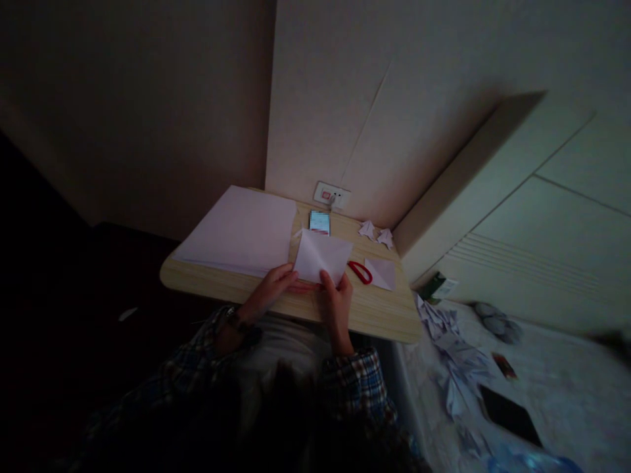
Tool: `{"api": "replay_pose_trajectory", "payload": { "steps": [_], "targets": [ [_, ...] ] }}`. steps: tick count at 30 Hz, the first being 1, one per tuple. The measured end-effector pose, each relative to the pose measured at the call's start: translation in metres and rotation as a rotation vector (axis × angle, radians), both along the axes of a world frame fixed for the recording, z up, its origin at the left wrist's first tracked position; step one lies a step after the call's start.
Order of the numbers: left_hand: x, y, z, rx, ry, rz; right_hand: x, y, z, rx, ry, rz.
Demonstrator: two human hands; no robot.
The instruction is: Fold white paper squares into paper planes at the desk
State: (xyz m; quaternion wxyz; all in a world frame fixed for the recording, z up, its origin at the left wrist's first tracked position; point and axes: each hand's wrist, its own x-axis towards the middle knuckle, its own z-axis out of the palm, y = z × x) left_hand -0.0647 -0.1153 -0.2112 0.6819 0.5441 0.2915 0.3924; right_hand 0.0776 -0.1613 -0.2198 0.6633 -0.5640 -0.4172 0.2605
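A white square of paper point(323, 255) with a diagonal crease is held up over the table's middle. My left hand point(276, 281) pinches its lower left corner. At its lower edge my right hand point(338, 299) grips it, the thumb lying on the front face. To the left lies a stack of large white paper sheets point(241, 226). Right of the held paper are a red-handled tool point(361, 272), probably scissors with the blades hidden, and a smaller creased paper square point(383, 273). Something reddish, partly hidden, lies beneath my hands.
A lit phone point(320, 222) lies by the wall under a socket point(332, 194) with a plug in it. Two folded paper figures point(367, 229) sit at the table's point(389, 315) back right. On the bed point(557, 368) are many folded papers point(456, 348) and a dark flat object point(510, 414).
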Motion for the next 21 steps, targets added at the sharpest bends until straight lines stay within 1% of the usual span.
{"api": "replay_pose_trajectory", "payload": {
  "steps": [3,6,7,9,11,12,14,16,21],
  "targets": [
    [0.0,0.001,-0.003,-0.025,-0.023,-0.011,0.0,0.001,0.0,-0.032,0.037,-0.014],
    [0.0,0.002,-0.007,-0.02,-0.027,-0.02,-0.002,-0.001,0.001,0.001,0.009,-0.041],
    [0.001,0.003,-0.009,-0.014,-0.023,-0.015,-0.002,-0.002,0.002,0.024,-0.009,-0.078],
    [0.002,0.004,-0.012,-0.009,-0.011,0.0,-0.004,-0.006,0.004,0.091,-0.075,-0.197],
    [0.003,0.004,-0.014,-0.005,0.0,0.019,-0.005,-0.011,0.005,0.156,-0.192,-0.302],
    [0.004,0.005,-0.015,0.001,0.006,0.029,-0.007,-0.012,0.005,0.171,-0.262,-0.318],
    [0.004,0.004,-0.014,0.023,0.014,0.041,-0.008,-0.014,0.004,0.16,-0.371,-0.269],
    [0.004,0.004,-0.012,0.049,0.024,0.038,-0.008,-0.012,0.003,0.113,-0.397,-0.175],
    [0.004,0.002,-0.01,0.062,0.037,0.025,-0.003,-0.004,-0.001,0.014,-0.272,0.004]
  ]
}}
